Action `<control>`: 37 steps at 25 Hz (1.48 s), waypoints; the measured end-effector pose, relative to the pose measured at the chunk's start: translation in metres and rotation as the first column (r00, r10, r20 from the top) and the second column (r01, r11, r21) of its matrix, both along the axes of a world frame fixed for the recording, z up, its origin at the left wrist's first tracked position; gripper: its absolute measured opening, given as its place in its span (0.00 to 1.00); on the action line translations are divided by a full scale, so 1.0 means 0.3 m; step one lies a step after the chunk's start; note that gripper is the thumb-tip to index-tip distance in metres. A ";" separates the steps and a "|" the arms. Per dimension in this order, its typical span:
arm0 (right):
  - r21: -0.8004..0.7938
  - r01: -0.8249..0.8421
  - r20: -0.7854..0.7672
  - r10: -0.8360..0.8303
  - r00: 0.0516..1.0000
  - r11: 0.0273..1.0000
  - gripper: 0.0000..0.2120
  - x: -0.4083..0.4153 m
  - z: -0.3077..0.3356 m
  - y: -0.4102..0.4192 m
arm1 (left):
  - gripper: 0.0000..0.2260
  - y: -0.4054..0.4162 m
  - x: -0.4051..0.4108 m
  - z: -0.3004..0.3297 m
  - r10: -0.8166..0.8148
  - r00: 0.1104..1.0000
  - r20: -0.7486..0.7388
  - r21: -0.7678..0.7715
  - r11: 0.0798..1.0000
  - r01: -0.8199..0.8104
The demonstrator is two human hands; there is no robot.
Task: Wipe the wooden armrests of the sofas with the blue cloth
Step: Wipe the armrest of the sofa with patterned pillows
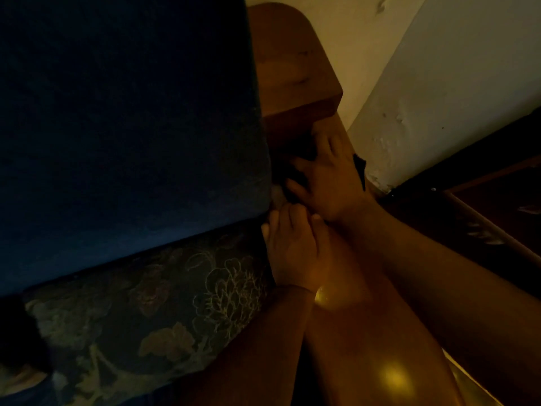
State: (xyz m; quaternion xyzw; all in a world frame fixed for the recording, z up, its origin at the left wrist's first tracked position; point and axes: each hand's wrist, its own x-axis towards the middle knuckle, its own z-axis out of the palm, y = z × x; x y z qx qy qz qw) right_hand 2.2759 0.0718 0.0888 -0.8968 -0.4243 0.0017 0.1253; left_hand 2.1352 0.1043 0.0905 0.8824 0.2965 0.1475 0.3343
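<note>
The blue cloth (359,168) was pressed onto the wooden armrest (295,68), right of frame centre, by the spread fingers of the right hand (325,183). The left hand (292,253) rested below, fingers loosely curled, holding nothing discernible. Firm strokes into the shadowed corner would be advisable.

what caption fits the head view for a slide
Right hand presses dark cloth on wooden armrest; left hand rests beside.

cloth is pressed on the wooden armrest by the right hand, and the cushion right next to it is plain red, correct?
One detail is wrong. The head view shows the right hand pressing the dark cloth on the wooden armrest, but the back cushion beside it is plain dark blue, not red.
</note>
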 end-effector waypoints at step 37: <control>0.019 0.215 -0.353 -0.195 0.915 0.976 0.26 -0.716 -0.009 -0.873 | 0.23 -0.458 -0.589 0.005 -0.440 0.895 -0.067 -0.038 0.898 0.439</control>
